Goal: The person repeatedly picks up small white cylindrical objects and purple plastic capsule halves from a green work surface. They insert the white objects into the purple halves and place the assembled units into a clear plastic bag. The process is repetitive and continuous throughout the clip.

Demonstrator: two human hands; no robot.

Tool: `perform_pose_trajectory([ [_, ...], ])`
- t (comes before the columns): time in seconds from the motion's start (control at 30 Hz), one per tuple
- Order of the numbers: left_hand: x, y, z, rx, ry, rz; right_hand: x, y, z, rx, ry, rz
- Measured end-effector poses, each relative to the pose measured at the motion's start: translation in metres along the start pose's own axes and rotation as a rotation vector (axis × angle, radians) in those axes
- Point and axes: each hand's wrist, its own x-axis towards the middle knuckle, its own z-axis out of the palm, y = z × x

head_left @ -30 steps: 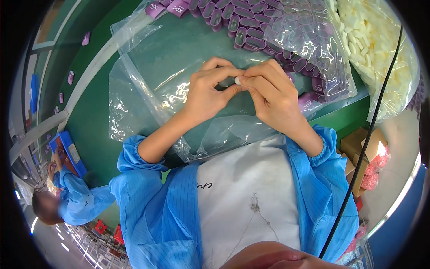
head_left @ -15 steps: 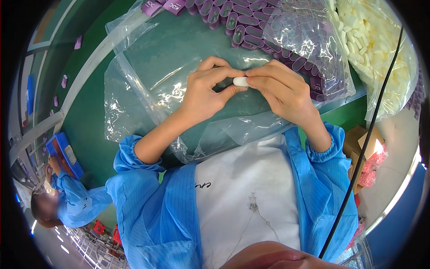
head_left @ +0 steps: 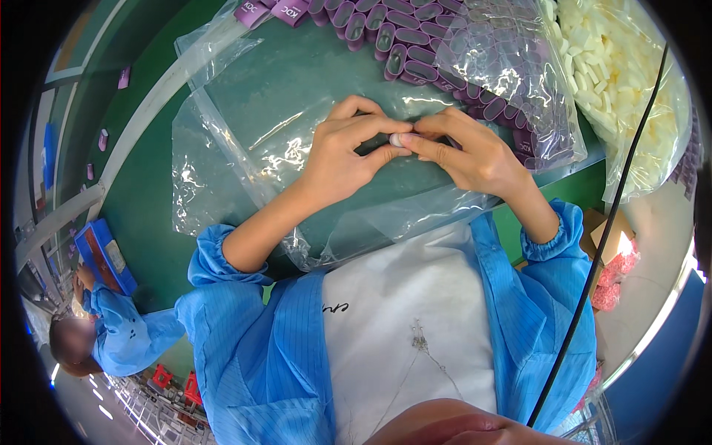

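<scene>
Above the plastic-covered bench, my two hands meet at their fingertips around a small white rounded piece (head_left: 395, 139). My left hand (head_left: 343, 152) pinches it between thumb and fingers, with a gap showing inside the curl of the hand. From the other side my right hand (head_left: 475, 154) is closed, its thumb and index finger pressed to the same piece. Only the piece's pale end shows; the fingers cover the rest, so I cannot tell whether it sits in anything else. Beyond my right hand stand several purple oval sleeves (head_left: 395, 59), packed in rows with hollow ends up.
Clear plastic sheeting (head_left: 215, 152) lies wrinkled over the green bench, and some covers the sleeves. A clear bag of cream-white pieces (head_left: 612, 96) stands far right. A black cable (head_left: 614, 215) crosses the right side. Another person (head_left: 122, 326) sits at left by a blue tray (head_left: 106, 257).
My right hand has shifted slightly down and its fingers have curled further. Less of the white piece shows between the fingertips. My left hand has barely moved.
</scene>
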Motion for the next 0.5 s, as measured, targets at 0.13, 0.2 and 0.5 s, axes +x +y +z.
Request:
perform_pose_trajectory([
  [0.13,-0.001,-0.003,0.002,0.010,-0.004,0.003,0.001,0.001,-0.001,0.000,-0.022,-0.024],
  [0.2,0.000,-0.002,0.003,0.014,0.006,0.011,0.004,0.003,-0.002,-0.019,-0.033,-0.038],
  [0.5,0.008,0.007,0.007,0.064,-0.027,0.084,-0.007,0.001,-0.003,0.016,0.041,-0.001],
])
